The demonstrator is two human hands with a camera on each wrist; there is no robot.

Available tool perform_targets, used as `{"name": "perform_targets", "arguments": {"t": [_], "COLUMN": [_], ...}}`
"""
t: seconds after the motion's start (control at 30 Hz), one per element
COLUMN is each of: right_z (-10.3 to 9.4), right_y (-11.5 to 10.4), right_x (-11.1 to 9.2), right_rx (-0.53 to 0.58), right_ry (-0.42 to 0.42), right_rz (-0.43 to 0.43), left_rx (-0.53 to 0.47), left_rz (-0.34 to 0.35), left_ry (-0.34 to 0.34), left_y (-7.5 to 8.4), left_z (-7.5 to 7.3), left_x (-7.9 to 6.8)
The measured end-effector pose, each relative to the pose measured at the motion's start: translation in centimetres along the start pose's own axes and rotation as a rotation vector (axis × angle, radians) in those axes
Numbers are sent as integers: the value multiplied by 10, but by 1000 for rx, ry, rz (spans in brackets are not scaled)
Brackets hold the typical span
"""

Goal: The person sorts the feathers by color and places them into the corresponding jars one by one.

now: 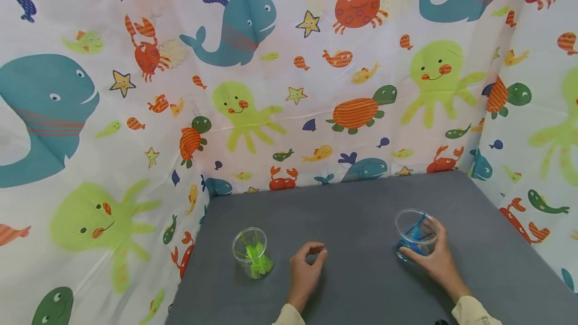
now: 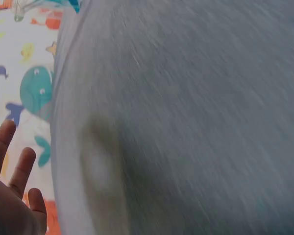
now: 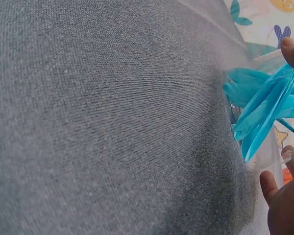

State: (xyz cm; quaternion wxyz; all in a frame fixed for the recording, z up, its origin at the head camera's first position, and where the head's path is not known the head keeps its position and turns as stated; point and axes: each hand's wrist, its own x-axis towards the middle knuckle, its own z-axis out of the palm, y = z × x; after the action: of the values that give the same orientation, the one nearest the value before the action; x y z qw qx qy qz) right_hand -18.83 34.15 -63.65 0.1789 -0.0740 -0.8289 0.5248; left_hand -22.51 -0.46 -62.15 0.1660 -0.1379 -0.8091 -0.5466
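Note:
On the right of the grey table, my right hand (image 1: pixel 435 260) grips a clear plastic cup (image 1: pixel 402 224) round its side. Inside the cup are blue folded pieces (image 1: pixel 415 239) with thin stems; the right wrist view shows their pleated blue blades (image 3: pixel 262 107) close up. My left hand (image 1: pixel 306 270) hovers near the middle of the table with loosely bent fingers and nothing between them. In the left wrist view its fingers (image 2: pixel 22 171) are spread apart. A second clear cup (image 1: pixel 250 245) stands left of this hand, holding thin green pieces (image 1: pixel 258 260).
The grey tabletop (image 1: pixel 352 224) spreads between and behind the two cups. Hanging cloth (image 1: pixel 311 129) printed with sea animals encloses the table at the back and both sides. Part of a small black object (image 1: pixel 441 322) shows at the bottom edge near the right sleeve.

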Motion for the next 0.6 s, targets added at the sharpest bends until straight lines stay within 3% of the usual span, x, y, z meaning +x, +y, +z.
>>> {"name": "perform_targets", "arguments": {"t": [0.13,0.33,0.47,0.6], "right_z": [0,-2,-2,-2], "right_y": [-3,-3,-6,-13], "right_x": [-1,-2,-2,-5], "right_rx": [-21,-67,-97,-132], "right_ry": [-7,-9,-9,-19], "right_rz": [16,54,71,100], "left_rx": [5,31,86,167], "left_rz": [-88,-150,-149,-82], "left_ry": [10,76,194,370], "left_y": [-6,-12,-19,-29], "left_z": [-20,-42,-56,-71], "left_x": [-5,-15,-24,-34]}}
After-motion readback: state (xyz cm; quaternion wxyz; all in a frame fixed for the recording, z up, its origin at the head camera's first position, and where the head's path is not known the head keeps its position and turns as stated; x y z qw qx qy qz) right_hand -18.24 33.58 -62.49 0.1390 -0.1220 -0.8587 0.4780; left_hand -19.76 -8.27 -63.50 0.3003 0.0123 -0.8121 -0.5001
